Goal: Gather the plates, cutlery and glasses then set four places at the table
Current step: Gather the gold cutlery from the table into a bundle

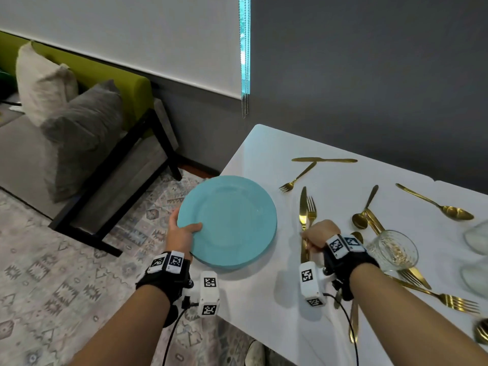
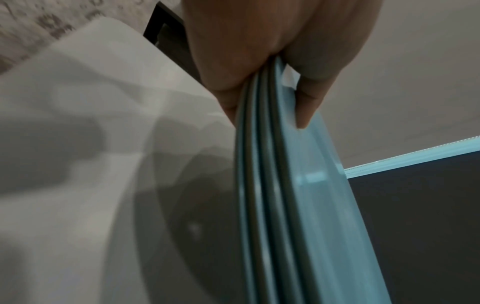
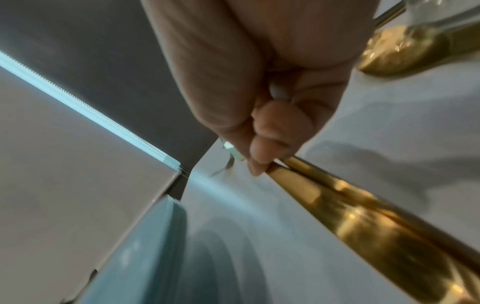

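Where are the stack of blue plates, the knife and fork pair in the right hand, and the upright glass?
stack of blue plates (image 1: 232, 220): head view, top plate's centre.
knife and fork pair (image 1: 303, 207): head view, knife blade.
upright glass (image 1: 396, 249): head view, its bowl.

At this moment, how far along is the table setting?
Early. Gathering looks done: gold cutlery lies loose on the white table beside a glass. In hand: the left hand holds a stack of blue plates by the rim, partly over the table edge; the right hand has its grip on a gold knife and fork. No place looks finished, so all four remain.
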Demonstrator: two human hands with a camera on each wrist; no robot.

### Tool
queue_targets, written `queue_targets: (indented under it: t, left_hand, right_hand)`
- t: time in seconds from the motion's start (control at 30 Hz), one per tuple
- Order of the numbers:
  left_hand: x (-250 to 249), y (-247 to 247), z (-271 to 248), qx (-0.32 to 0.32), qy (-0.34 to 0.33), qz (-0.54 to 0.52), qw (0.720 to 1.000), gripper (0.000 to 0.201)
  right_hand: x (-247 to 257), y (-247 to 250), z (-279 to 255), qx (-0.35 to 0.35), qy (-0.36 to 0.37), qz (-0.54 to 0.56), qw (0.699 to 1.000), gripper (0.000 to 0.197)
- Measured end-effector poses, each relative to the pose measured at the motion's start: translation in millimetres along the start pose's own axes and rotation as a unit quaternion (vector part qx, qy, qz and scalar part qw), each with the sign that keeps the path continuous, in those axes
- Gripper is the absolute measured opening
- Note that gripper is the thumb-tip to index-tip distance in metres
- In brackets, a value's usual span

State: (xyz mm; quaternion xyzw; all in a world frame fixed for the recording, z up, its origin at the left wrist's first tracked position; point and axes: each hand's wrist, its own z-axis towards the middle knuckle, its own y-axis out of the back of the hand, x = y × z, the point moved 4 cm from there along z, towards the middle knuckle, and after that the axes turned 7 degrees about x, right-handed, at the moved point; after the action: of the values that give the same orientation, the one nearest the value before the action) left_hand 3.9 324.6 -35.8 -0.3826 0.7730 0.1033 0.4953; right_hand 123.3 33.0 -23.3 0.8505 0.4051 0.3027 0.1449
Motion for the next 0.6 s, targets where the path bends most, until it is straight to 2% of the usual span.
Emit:
queue_targets:
  t: [0.13,0.23,0.37,0.5,0.6]
  left_hand:
    - [21,6,-2,0.016,0.005,0.04,0.999,0.076]
    - [33,9,-2,0.024,0.014,0.066,0.997,0.076]
    - [40,14,-1,0.009,0.035,0.137,0.99,0.062]
    - [43,18,4,-0.018,0.041,0.277,0.96,0.054]
    - [43,20,8,-0.023,0.046,0.389,0.92,0.057]
  right_hand:
    - [-12,17,-12,-0.001,-0.001,0.028,1.0,0.02]
    - [-19,20,-21,-0.004,0.011,0.055,0.998,0.024]
    - [-22,18,-32,-0.002,0.017,0.057,0.998,0.026]
    - [-23,15,-39,0.0,0.024,0.066,0.998,0.026]
    - [-21,13,-42,0.003,0.033,0.074,0.997,0.026]
